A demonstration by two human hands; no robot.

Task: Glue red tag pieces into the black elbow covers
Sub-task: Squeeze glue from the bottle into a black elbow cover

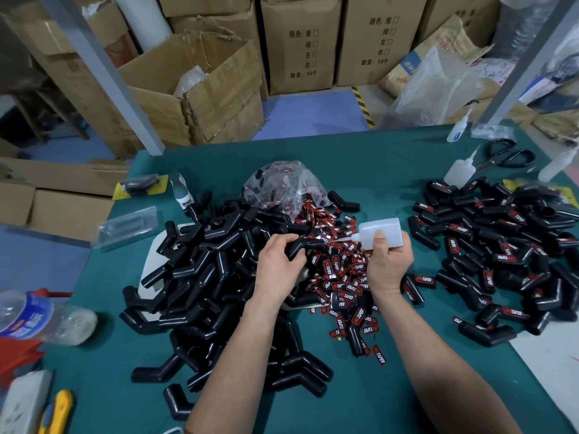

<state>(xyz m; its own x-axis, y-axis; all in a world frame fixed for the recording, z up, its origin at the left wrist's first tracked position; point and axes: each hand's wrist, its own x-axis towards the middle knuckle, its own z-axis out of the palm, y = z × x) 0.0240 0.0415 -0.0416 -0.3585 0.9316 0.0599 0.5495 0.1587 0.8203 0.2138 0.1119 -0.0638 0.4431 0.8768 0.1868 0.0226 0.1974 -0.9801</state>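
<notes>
At a green-covered worktop (391, 170) hemmed in by brown cardboard cartons (300, 42), we look down on a gluing job under way. The left hand (279, 264) has its fingers curled round one black plastic elbow cover (305, 244), holding it level above the heaps with one arm of the bend pointing right. The right hand (388, 261) is wrapped round a translucent white squeeze bottle of glue (380, 231), tipped on its side so its thin nozzle reaches the cover's upper face. We read the pose as deliberate: the cover is turned up so the glue lands where a tag will sit. Supplies run left to right. A large heap of bare black elbow covers (203, 277) lies beside the holding hand. Directly beneath both hands, a spill of small red-and-black "TAPER" tag pieces (338, 277) pours from a crumpled clear plastic bag (282, 186). At right lies a spread of covers already wearing red tags (501, 245), set well apart, we judge, so fresh glue goes undisturbed. Spare white glue bottles (459, 173) and black-handled scissors (504, 156) wait at the far right. Given the size of the bare heap, we judge much work remains. Whether glue is flowing, or the nozzle actually touches, we cannot tell.
</notes>
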